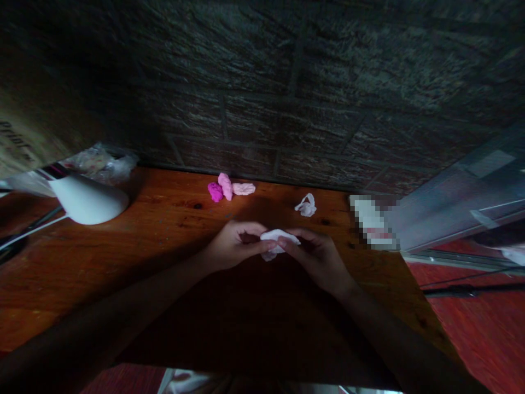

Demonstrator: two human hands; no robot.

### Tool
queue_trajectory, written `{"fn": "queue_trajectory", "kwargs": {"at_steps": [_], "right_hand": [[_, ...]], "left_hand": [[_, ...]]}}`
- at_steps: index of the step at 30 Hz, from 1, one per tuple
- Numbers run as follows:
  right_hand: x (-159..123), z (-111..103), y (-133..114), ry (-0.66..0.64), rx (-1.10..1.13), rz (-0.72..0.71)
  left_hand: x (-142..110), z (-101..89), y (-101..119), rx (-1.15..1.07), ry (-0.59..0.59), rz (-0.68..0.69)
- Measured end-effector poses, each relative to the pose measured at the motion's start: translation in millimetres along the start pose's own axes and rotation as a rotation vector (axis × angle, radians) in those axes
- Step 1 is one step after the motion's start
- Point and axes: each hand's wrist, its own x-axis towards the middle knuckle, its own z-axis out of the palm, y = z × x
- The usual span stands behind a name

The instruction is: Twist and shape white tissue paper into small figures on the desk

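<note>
Both my hands meet over the middle of a brown wooden table [123,257]. My left hand [233,244] and my right hand [318,257] each pinch the same small white lump [277,238], soft like clay or dough, held between fingertips just above the tabletop. Farther back, near the wall, lie three small lumps side by side: a magenta lump [215,191], a pink lump [225,186] and a pale pink lump [244,189]. A crumpled white scrap [306,206] lies to their right.
A white lamp head [88,201] rests at the table's left, with crinkled clear plastic [100,161] behind it. A dark brick-pattern wall [287,98] backs the table. A blurred white object [373,221] sits at the right edge, beside a glass panel [463,202] and red floor [471,323].
</note>
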Motion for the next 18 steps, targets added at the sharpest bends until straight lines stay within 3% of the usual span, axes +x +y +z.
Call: {"fn": "queue_trajectory", "kwargs": {"at_steps": [4, 13, 18], "right_hand": [[0.0, 0.1, 0.3, -0.021, 0.016, 0.023], [-1.5, 1.9, 7.4, 0.075, -0.046, 0.029], [-1.2, -0.1, 8.9, 0.029, 0.011, 0.095]], "left_hand": [[0.2, -1.6, 0.3, 0.076, 0.066, 0.056], [-3.7, -0.7, 1.6, 0.318, -0.008, 0.081], [-3.7, 0.7, 5.7, 0.332, 0.017, 0.099]]}}
